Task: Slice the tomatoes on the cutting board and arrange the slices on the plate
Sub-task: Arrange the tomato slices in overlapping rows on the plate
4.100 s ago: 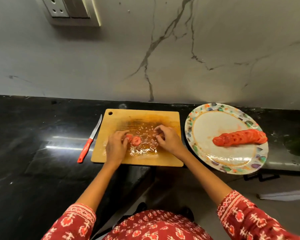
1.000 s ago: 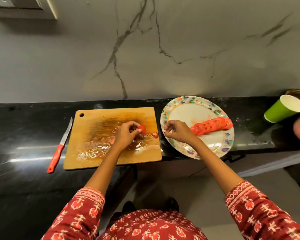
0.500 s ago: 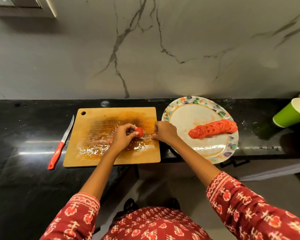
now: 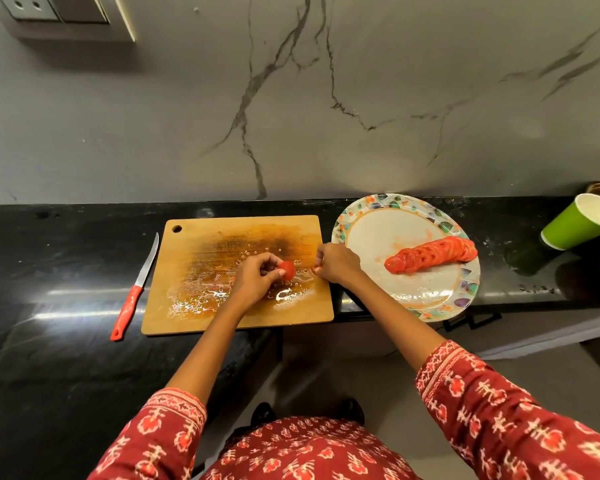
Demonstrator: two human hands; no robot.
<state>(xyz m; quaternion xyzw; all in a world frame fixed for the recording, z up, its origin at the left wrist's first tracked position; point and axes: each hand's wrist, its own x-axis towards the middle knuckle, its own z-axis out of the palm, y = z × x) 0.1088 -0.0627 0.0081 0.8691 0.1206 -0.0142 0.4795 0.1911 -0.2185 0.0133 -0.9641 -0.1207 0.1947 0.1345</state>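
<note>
I see dim, warm light; streaks of glare lie across the black countertop (image 4: 66, 306) and wet cutting board (image 4: 201, 244). Wide-angle distortion bows the counter edge. The green cup (image 4: 575, 223) at the frame edge looks stretched.

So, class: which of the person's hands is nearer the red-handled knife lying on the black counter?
Left. The left hand is over the wooden cutting board beside the red-handled knife; the right hand is at the board's far edge, by the plate.
</note>
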